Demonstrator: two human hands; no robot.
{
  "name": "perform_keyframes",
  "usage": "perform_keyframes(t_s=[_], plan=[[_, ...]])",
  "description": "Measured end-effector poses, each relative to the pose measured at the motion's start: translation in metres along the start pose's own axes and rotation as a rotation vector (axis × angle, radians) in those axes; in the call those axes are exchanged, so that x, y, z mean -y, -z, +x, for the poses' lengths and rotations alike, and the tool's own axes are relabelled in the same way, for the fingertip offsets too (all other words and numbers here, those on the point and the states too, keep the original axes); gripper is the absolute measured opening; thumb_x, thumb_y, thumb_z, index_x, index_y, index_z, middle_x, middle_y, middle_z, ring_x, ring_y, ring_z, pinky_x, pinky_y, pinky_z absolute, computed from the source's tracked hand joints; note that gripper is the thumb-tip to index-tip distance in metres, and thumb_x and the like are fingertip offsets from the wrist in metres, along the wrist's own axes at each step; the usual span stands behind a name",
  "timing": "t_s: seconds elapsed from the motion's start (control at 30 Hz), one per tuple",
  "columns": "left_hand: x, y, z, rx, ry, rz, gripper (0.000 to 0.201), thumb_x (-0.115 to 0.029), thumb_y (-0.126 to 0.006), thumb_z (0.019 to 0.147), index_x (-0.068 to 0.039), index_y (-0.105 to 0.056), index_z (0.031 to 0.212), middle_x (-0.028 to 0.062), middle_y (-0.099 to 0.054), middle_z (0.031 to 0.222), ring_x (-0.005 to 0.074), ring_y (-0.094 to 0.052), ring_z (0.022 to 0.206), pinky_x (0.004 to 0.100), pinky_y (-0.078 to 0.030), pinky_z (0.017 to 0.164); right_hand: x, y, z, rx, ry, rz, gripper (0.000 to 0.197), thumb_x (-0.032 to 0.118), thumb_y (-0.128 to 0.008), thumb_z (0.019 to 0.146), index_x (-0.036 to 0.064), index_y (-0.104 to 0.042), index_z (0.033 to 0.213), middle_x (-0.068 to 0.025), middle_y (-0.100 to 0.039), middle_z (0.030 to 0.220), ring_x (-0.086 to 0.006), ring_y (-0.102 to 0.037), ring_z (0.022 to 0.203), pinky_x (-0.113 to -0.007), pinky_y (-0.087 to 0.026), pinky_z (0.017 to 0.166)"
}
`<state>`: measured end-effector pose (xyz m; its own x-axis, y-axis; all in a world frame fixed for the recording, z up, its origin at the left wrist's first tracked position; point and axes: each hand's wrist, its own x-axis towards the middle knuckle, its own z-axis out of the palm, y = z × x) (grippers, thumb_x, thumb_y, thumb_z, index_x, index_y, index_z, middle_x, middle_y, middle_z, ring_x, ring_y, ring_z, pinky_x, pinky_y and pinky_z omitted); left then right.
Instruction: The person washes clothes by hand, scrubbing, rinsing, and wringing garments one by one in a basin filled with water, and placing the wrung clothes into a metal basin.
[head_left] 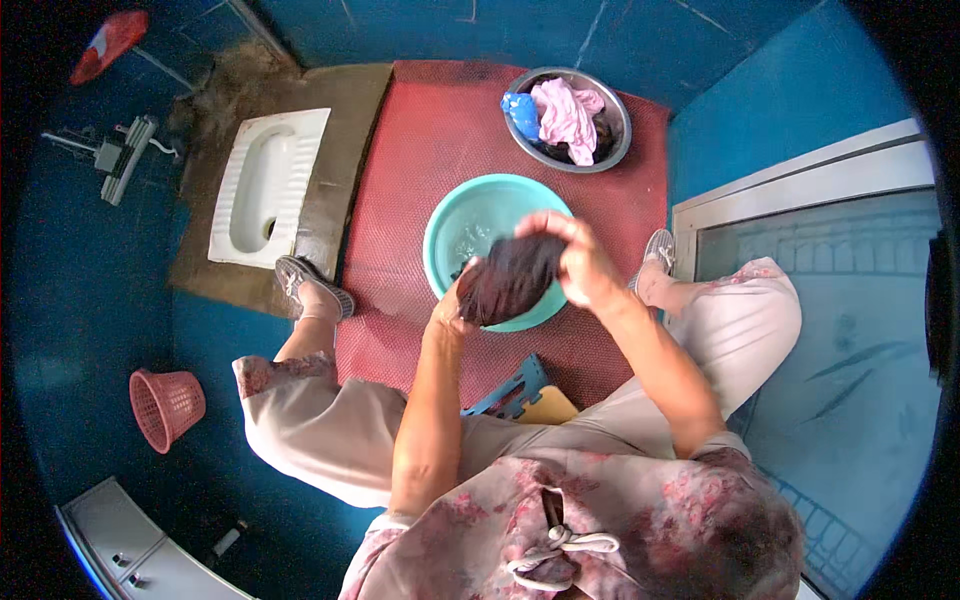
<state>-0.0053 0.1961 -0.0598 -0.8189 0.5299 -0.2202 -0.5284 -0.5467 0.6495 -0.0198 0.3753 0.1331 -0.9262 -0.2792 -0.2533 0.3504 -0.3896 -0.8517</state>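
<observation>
A dark, wet-looking piece of cloth (pixel 512 278) is stretched between my two hands over the round turquoise basin (pixel 433 243). My left hand (pixel 455 303) grips its lower left end, near the basin's front rim. At the upper right end, my right hand (pixel 582 262) has its fingers curled round the cloth, slightly blurred. Water lies in the basin below, with some bubbles or splashes at its left side. The cloth hides the front right part of the basin, and its exact kind does not show.
The basin stands on a red textured mat (pixel 420 130). Behind it is a metal bowl (pixel 620 150) of pink, blue and dark fabrics. A squat toilet (pixel 230 190) is at left, a pink basket (pixel 165 408) lower left, and a glass-paned door (pixel 810 250) at right.
</observation>
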Motion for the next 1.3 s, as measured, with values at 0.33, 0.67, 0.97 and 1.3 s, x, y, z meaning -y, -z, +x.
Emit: perform_keyframes(t_s=[0.33,0.67,0.97,1.3], plan=[[-0.068,-0.09,-0.018,-0.117,0.214,-0.733,0.041,-0.02,-0.049,0.086,0.006,-0.049,0.117,0.0209,-0.058,0.112,0.0357,-0.06,0.096,0.0477,-0.051,0.083,-0.116,0.143,0.071,0.063,-0.291,-0.311,0.035,0.021,-0.058,0.081,0.0082,-0.058,0.114,-0.0034,-0.058,0.109,-0.0155,-0.053,0.1,-0.031,-0.04,0.088],[-0.047,-0.095,-0.024,-0.029,0.081,-1.017,0.037,-0.025,-0.057,0.082,-0.001,-0.057,0.11,0.0169,-0.061,0.109,0.0329,-0.059,0.098,0.0492,-0.047,0.089,-0.178,0.054,0.023,-0.355,-0.121,0.621,0.073,0.067,-0.033,0.084,0.0147,-0.04,0.134,-0.0064,-0.041,0.136,-0.0299,-0.038,0.124,-0.047,-0.03,0.105],[-0.021,-0.077,-0.026,-0.073,0.236,-0.974,0.03,-0.026,-0.056,0.084,0.0,-0.061,0.098,0.0152,-0.066,0.095,0.0273,-0.065,0.084,0.0408,-0.053,0.08,-0.133,0.082,0.079,0.055,-0.341,0.528,0.044,0.037,-0.047,0.091,0.0004,-0.051,0.116,-0.0135,-0.06,0.109,-0.0272,-0.061,0.095,-0.041,-0.051,0.085],[-0.006,-0.086,0.006,-0.457,0.282,0.288,0.041,-0.03,-0.062,0.077,0.002,-0.061,0.104,0.0144,-0.065,0.097,0.0257,-0.064,0.088,0.0368,-0.05,0.078,-0.098,0.061,0.101,-0.1,-0.109,-1.147,0.02,0.004,-0.059,0.078,0.0003,-0.058,0.098,-0.009,-0.064,0.089,-0.0209,-0.061,0.081,-0.033,-0.049,0.075]])
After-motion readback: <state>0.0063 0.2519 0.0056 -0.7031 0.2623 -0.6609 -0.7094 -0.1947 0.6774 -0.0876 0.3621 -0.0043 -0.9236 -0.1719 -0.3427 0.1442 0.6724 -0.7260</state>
